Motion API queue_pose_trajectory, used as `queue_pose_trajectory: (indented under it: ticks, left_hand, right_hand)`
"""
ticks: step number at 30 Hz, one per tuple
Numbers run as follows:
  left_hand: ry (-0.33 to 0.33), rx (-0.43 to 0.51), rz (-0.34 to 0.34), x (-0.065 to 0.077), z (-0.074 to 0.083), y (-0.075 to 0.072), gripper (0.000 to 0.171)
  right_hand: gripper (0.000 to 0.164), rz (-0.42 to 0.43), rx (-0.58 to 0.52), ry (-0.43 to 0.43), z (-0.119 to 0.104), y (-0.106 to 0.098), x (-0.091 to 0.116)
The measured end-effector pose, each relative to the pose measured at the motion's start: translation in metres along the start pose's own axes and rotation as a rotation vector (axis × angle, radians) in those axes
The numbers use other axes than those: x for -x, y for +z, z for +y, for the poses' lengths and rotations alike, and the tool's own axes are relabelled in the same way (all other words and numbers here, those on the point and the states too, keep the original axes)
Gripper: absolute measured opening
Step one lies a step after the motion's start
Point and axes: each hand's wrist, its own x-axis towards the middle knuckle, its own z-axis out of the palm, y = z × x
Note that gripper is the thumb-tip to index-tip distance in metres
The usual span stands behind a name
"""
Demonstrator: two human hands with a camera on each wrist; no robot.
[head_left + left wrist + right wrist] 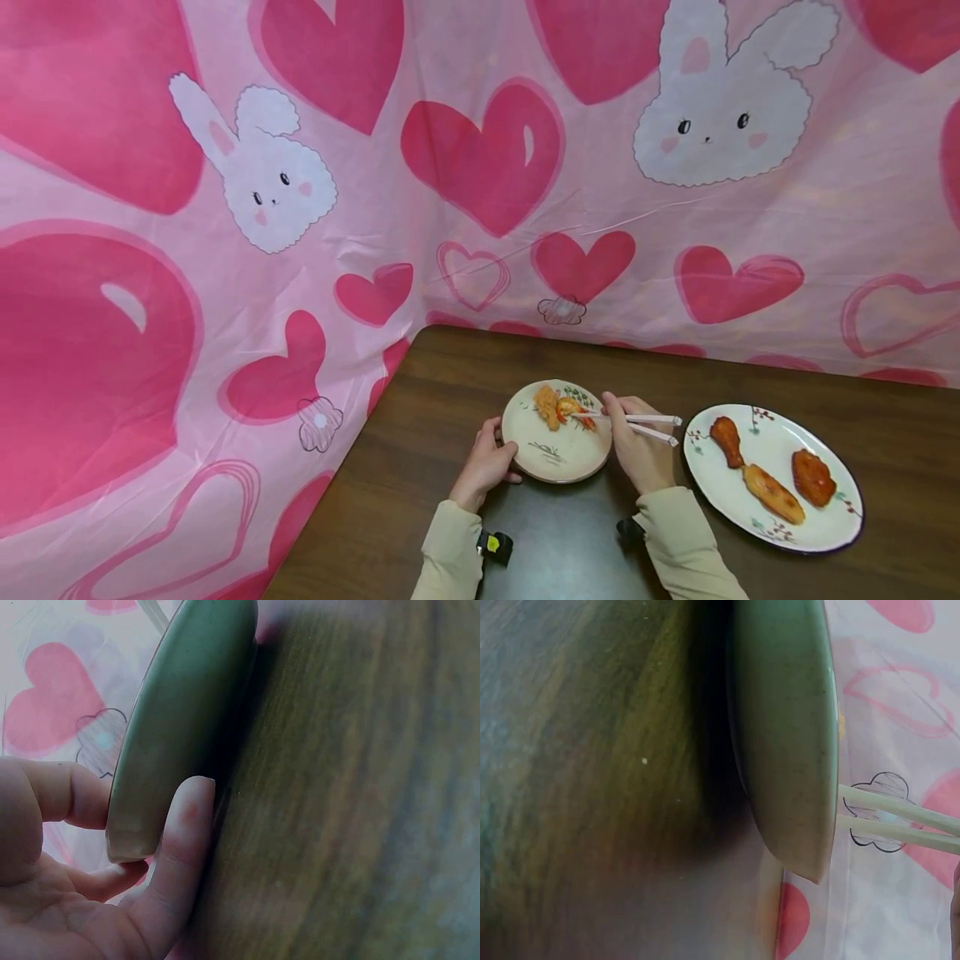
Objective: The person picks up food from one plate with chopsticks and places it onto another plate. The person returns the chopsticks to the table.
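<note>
In the head view, a small round cream plate with painted leaves stands on the table. My left hand holds its left rim, and the left wrist view shows thumb and fingers pinching the plate's edge. A golden fried piece of food and an orange shrimp lie on the far part of the plate. My right hand grips a pair of pale chopsticks, their tips at the shrimp. Beyond the plate's raised side, the right wrist view shows the chopsticks crossing over the rim.
To the right is a white oval plate with a dark rim. On it lie a drumstick, a long browned chicken piece and a reddish piece. A pink heart-and-rabbit curtain borders the brown wooden table.
</note>
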Motion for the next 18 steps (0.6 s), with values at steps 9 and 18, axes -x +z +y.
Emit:
queue_pose_trajectory:
  ticks: [9, 18]
  left_hand:
    - [0.011, 0.005, -0.002, -0.0009, -0.0021, -0.0002, 0.053]
    - [0.026, 0.021, -0.001, -0.0006, 0.0000, -0.0008, 0.053]
  right_hand:
    - [0.023, 0.021, 0.029, -0.143, 0.0000, 0.0018, 0.0032]
    - [0.025, 0.030, -0.015, -0.062, -0.0001, 0.0008, 0.0022]
